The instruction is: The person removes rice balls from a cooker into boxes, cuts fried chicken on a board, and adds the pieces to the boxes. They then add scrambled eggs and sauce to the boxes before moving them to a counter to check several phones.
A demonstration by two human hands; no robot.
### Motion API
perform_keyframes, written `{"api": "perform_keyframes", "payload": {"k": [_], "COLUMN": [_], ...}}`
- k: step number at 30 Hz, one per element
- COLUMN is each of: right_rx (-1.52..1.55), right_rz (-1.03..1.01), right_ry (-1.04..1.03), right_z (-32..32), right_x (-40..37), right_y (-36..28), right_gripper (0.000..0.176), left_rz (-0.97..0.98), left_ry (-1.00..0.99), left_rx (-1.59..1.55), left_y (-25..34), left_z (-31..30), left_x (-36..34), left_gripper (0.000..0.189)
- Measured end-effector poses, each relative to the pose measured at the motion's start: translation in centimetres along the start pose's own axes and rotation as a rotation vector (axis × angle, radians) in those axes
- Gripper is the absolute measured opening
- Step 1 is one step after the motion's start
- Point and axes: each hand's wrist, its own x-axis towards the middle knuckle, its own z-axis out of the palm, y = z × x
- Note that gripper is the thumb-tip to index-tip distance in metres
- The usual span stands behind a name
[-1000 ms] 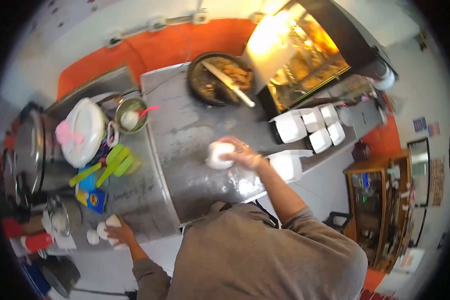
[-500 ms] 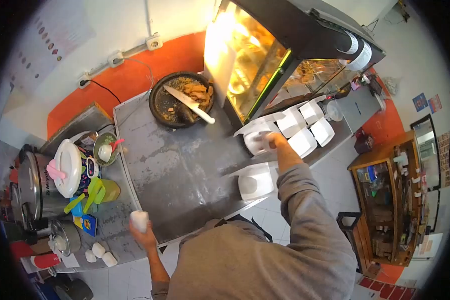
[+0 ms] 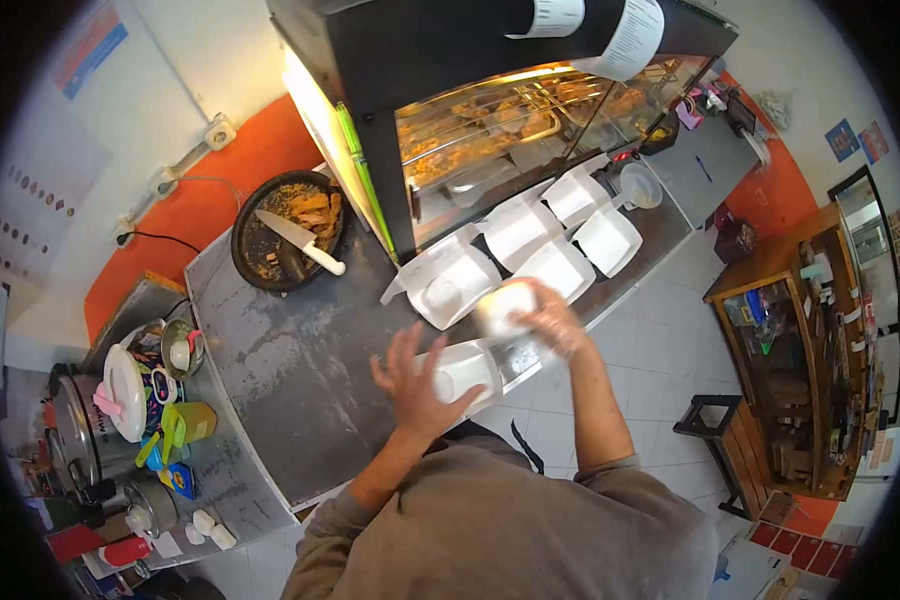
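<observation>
My left hand (image 3: 415, 385) holds nothing, its fingers spread at the left side of a white takeaway box (image 3: 478, 362) by the counter's near edge. To its right, my right hand (image 3: 552, 318), in what looks like a clear plastic glove, grips a small white cup (image 3: 507, 306) blurred by motion. That cup overlaps the gap between the near box and the back row. Just behind it lies another open white box (image 3: 467, 272) with a round white shape inside. More open boxes, such as one (image 3: 610, 240) farther right, line the cabinet front.
A lit glass food cabinet (image 3: 500, 130) stands behind the boxes. On the counter (image 3: 300, 370), a dark stone bowl (image 3: 245, 245) holds browned food pieces and a white-handled knife (image 3: 305, 243). Pots, a green-handled jug (image 3: 192, 424) and several white cups (image 3: 210, 530) occupy the left side.
My left hand has moved right from the left counter edge and no longer holds a white cup. My right hand has drawn back from the rear box and now grips one. The view has shifted.
</observation>
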Motion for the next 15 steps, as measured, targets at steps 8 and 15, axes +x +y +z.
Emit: {"api": "perform_keyframes", "payload": {"k": [8,15], "right_rx": [-0.643,-1.071], "right_rz": [0.214,0.188], "right_ry": [0.317,0.481], "right_z": [-15.0,-10.1], "right_x": [9.9,10.5], "right_y": [14.9,16.2], "right_gripper": [0.065,0.032], "left_rz": [-1.1,-0.814], "left_ry": [-0.403,-0.441], "left_rx": [-0.735,-0.78], "left_y": [-11.7,-9.7], "left_z": [11.0,17.2], "left_x": [-12.8,-9.1], "left_gripper": [0.051,0.042]}}
